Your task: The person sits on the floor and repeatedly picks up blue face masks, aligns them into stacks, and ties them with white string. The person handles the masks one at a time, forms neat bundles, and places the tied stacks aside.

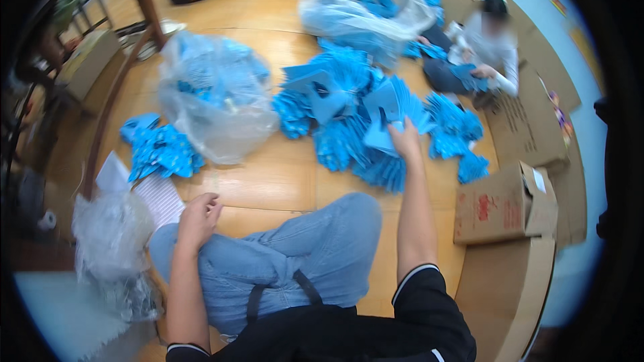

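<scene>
My right hand (405,139) reaches forward to a fanned stack of flat blue pieces (382,117) with a dark cutout. It grips the near edge of the top piece, with some fingers hidden. My left hand (200,218) hovers by my left knee, holding nothing, its fingers loosely bent and a little apart. Close to the gripped stack lies a large heap of similar blue pieces (325,97), tied or bunched in bundles. More blue bundles (453,127) lie to its right.
Clear plastic bags of blue pieces stand at left (225,121) and at the back (329,7). Patterned blue pieces (164,151), a printed sheet (159,196) and crumpled plastic (111,228) lie at left. Cardboard boxes (493,204) line the right. Another person (493,47) sits at the back right, handling blue pieces.
</scene>
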Motion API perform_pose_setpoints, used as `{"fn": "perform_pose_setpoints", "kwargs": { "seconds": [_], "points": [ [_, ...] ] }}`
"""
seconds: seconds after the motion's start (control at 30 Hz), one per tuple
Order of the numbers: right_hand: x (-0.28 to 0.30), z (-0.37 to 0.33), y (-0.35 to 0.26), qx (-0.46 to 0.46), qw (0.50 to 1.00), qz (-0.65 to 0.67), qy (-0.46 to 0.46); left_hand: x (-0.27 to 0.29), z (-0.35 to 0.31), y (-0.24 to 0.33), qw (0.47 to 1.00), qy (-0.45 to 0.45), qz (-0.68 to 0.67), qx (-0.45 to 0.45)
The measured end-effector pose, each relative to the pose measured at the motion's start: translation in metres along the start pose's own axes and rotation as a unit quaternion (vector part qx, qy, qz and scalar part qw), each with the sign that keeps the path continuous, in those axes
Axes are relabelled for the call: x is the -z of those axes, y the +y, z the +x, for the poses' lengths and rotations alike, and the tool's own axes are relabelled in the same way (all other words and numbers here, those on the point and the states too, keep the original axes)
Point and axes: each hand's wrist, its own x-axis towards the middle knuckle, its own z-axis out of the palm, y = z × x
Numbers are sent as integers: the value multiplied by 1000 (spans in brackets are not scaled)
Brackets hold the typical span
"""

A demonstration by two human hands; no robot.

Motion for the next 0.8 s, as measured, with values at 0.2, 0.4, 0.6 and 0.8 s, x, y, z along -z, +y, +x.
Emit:
{"fn": "perform_pose_setpoints", "kwargs": {
  "seconds": [0.2, 0.4, 0.6, 0.8],
  "points": [
    [0, -13, -17, 71, 997, 6, 17, -1, -2, -10, 999, -8, 27, -41],
    [23, -60, -171, 313, 926, 164, 130, -20, 47, 0, 988, -131, -2, -82],
    [-62, -104, -332, 435, 840, 304, -108, -44, 84, 9, 978, -186, -28, -89],
    [-214, -63, -407, 442, 872, 148, -149, -35, 91, 3, 973, -190, -74, -109]
  ]
}}
